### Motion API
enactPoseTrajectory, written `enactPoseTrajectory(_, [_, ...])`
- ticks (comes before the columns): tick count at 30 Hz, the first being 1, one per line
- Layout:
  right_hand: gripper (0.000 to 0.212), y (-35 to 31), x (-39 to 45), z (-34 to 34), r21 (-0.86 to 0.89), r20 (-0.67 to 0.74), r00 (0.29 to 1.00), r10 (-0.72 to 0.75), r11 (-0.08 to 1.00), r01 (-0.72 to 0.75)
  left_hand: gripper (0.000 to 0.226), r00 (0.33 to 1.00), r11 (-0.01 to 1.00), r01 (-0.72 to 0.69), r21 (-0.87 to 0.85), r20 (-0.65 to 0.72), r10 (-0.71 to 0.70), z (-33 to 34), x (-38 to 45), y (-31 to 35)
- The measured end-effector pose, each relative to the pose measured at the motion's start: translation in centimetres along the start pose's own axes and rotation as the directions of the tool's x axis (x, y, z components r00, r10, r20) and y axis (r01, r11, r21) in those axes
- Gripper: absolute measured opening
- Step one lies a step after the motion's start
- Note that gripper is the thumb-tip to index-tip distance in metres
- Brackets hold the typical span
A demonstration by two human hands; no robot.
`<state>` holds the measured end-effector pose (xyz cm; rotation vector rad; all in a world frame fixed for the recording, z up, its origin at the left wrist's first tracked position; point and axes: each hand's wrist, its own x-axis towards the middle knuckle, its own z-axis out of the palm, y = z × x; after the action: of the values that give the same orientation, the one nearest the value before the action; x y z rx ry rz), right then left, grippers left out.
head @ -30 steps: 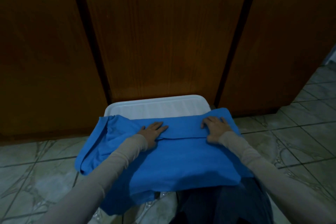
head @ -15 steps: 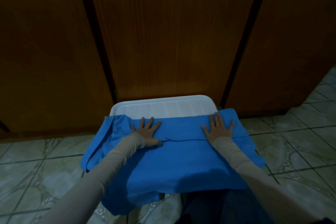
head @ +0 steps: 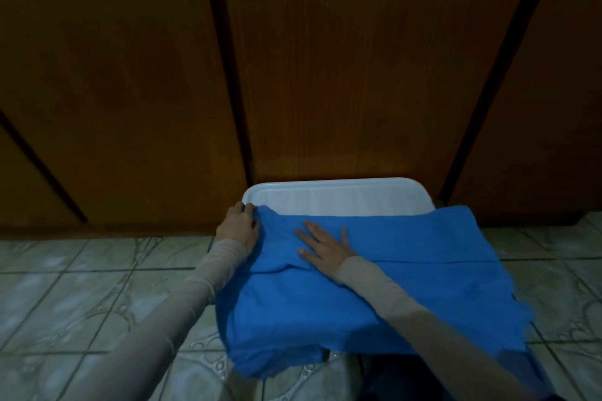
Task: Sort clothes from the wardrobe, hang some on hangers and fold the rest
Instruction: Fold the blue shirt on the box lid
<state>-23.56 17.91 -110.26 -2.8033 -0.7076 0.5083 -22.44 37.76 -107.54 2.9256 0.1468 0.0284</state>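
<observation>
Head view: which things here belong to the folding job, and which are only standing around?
Part of the job:
- blue garment
- left hand, gripping its corner
- right hand, pressing flat on it
- white plastic lid under it

Only around:
- wooden wardrobe doors
- tiled floor

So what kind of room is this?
Probably a bedroom or a dressing corner at home. Tall wooden wardrobe doors fill the wall, the floor is tiled, and a person is folding a blue garment on a white plastic lid just in front of the doors.
</observation>
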Motion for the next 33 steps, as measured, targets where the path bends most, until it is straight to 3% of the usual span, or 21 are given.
enactPoseTrajectory(3, [0.070, -1.1, 0.2, 0.0, 0.019, 0.033, 0.997, -0.066, 0.998, 0.065, 0.048, 0.995, 0.991, -0.048, 0.124, 0.091, 0.036, 0.7, 0.6, -1.1])
enactPoseTrajectory(6, [0.084, -0.6, 0.0, -0.4, 0.021, 0.069, 0.993, -0.092, 0.996, 0.091, 0.050, 0.994, 0.983, -0.078, 0.169, 0.090, 0.063, 1.4, 0.8, -1.6])
enactPoseTrajectory(8, [0.085, -0.7, -0.2, -0.6, 0.018, 0.021, 0.991, -0.133, 0.991, 0.132, 0.052, 0.993, 0.984, -0.089, 0.157, 0.086, 0.077, 1.4, 1.3, -1.9])
enactPoseTrajectory(11, [0.082, -1.6, -0.2, -0.5, 0.015, -0.090, 0.974, -0.209, 0.977, 0.211, 0.057, 0.984, 0.992, -0.122, -0.006, 0.130, 0.122, 1.1, 1.9, -2.8])
enactPoseTrajectory(15, [0.080, -4.0, 0.9, -0.2, 0.014, -0.092, 0.972, -0.216, 0.976, 0.219, 0.068, 0.957, 0.958, -0.221, -0.183, 0.149, 0.249, 0.7, 1.6, -4.4])
enactPoseTrajectory(17, [0.073, -4.9, 1.5, -0.8, 0.062, -0.141, 0.979, -0.145, 0.986, 0.155, 0.068, 0.951, 0.951, -0.237, -0.199, 0.155, 0.269, 0.8, 1.6, -4.9])
enactPoseTrajectory(19, [0.058, -5.4, 1.6, -1.3, 0.064, -0.101, 0.987, -0.127, 0.989, 0.134, 0.062, 0.946, 0.955, -0.249, -0.162, 0.169, 0.275, 0.8, 1.9, -5.1])
enactPoseTrajectory(23, [0.016, -5.7, 0.9, -1.7, 0.403, -0.009, 0.981, -0.192, 0.898, 0.179, 0.055, 0.942, 0.958, -0.261, -0.123, 0.183, 0.280, 1.0, 2.3, -5.3])
enactPoseTrajectory(26, [0.025, -5.2, 0.1, -2.4, 0.553, 0.064, 0.970, -0.234, 0.818, 0.160, 0.052, 0.941, 0.957, -0.274, -0.097, 0.178, 0.288, 1.7, 2.2, -5.5])
enactPoseTrajectory(33, [0.013, -4.3, -0.4, -2.0, 0.519, 0.251, 0.929, -0.273, 0.848, 0.108, 0.053, 0.951, 0.968, -0.242, -0.070, 0.180, 0.251, 1.8, 2.3, -5.3])
